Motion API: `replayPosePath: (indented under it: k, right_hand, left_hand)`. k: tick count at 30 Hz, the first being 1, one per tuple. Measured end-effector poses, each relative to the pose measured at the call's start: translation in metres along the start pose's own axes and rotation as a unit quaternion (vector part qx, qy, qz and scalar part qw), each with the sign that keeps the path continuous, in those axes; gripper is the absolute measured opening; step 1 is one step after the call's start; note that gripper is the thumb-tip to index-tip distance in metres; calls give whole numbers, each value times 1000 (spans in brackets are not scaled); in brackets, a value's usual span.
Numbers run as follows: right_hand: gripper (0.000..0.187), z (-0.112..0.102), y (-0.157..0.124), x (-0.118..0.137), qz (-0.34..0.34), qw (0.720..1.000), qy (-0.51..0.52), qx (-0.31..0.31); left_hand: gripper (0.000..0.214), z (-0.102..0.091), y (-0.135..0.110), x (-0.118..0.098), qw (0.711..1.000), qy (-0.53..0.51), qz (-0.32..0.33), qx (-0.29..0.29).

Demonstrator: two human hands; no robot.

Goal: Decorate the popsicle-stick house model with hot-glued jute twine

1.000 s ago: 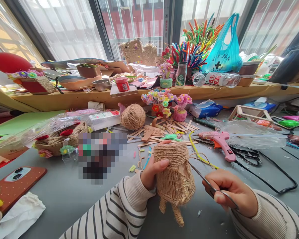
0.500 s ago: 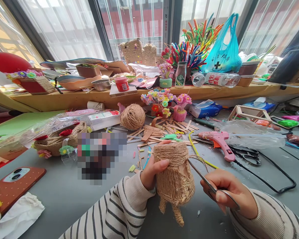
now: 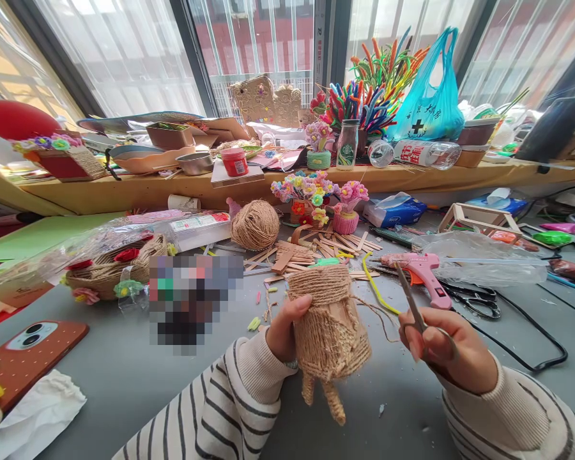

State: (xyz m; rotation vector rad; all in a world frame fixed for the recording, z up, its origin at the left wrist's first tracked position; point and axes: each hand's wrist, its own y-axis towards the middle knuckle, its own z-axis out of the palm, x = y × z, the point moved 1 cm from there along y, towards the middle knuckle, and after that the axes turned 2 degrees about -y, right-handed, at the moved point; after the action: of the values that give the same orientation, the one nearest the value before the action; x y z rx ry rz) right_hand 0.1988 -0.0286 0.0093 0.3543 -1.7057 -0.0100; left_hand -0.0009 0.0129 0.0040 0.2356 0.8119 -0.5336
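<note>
Head camera view: a light-brown twine-wrapped craft piece with stubby legs (image 3: 333,332) was held over the near middle of the grey worktop (image 3: 115,377), its legs pointed down and toward the near side. Its left side was gripped by the left hand (image 3: 287,326), with the thumb laid across the twine just below the top band. Whether the legs were touching the worktop could not be told. A thin loose twine strand (image 3: 374,308) was trailed from the right side of the piece toward the right hand (image 3: 448,351).

By that right hand, a pair of slim metal scissors (image 3: 416,310) was gripped, the fingers curled around the handles; the blades were pointed up and to the far left, apart from the piece.

Beyond the piece, flat wooden sticks (image 3: 297,255) were scattered, with a round ball of brown twine (image 3: 255,225) set just to their far left. To the right, a pink glue gun (image 3: 424,275) was laid near black-handled scissors (image 3: 474,301). At the near left, a brown dotted phone case (image 3: 48,348) was seen beside crumpled white paper (image 3: 43,409). Along the far ledge (image 3: 172,190), a turquoise plastic bag (image 3: 429,112) was placed at the right.
</note>
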Motion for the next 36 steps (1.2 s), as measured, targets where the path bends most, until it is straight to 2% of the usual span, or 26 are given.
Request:
replayPosePath:
  k: [2, 4, 6, 9, 14, 18, 21, 25, 29, 32, 36]
  right_hand:
    - [54, -3, 3, -3, 50, 993, -52, -93]
    - [46, -4, 4, -9, 89, 976, -134, -146]
    - [39, -4, 5, -16, 108, 963, -190, -160]
    - [32, -4, 5, -30, 123, 960, -194, -160]
    - [22, -6, 4, -44, 75, 957, -206, -191]
    - [23, -5, 4, -38, 64, 947, -237, -208]
    - [30, -2, 4, -24, 53, 964, -177, -189]
    - [37, 6, 4, -6, 15, 994, -77, -70]
    - [32, 10, 2, -4, -3, 999, -49, 15]
    - [28, 8, 3, -4, -18, 998, -48, 24]
    - [28, 3, 6, 2, -75, 996, -41, -6]
  left_hand:
    - [43, -3, 0, -1, 1000, -22, -11, 10]
    - [41, -5, 1, -4, 999, -37, 2, 15]
    - [39, -5, 1, -6, 999, -44, 23, 16]
    - [34, -2, 2, -8, 998, -52, 30, 20]
    - [34, -1, 0, -4, 997, -68, 0, 32]
    - [42, -7, -1, 2, 998, -47, -35, 30]
    - [43, -9, 1, 6, 999, -30, -24, 15]
    - [36, -2, 4, 5, 1000, -14, 8, 8]
    - [27, 8, 2, 0, 999, 19, 29, 0]
    - [28, 9, 0, -2, 999, 30, 21, -14]
    - [31, 4, 0, -1, 1000, 14, -6, -20]
